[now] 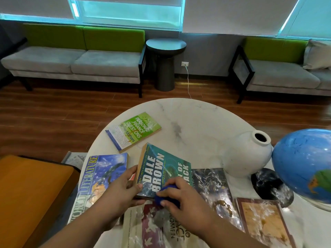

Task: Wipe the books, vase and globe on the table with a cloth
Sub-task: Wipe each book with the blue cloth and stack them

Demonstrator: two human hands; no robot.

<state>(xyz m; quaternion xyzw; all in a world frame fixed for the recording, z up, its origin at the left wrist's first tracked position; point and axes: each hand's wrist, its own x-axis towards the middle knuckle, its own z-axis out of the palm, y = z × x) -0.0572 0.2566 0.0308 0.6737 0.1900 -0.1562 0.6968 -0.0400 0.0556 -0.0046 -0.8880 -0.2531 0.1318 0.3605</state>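
A teal Dale Brown paperback (162,165) lies tilted near the middle of the round white marble table (200,122). My left hand (121,187) grips its near left edge, thumb on the cover. My right hand (179,196) holds a bunched blue cloth (167,196) pressed against the book's near end. Around it lie a World Literature book (97,178), a green finance book (134,131), a dark marbled book (213,190), a red-and-white book (152,228) and a brown-framed book (263,221). A white vase (249,154) and a blue globe (304,163) stand on the right.
An orange cushion (30,192) sits at the table's left. Beyond the table are wooden floor, two grey-and-green sofas (75,59) and a dark round side table (165,63). A cable runs from a wall socket (184,64) down to the floor.
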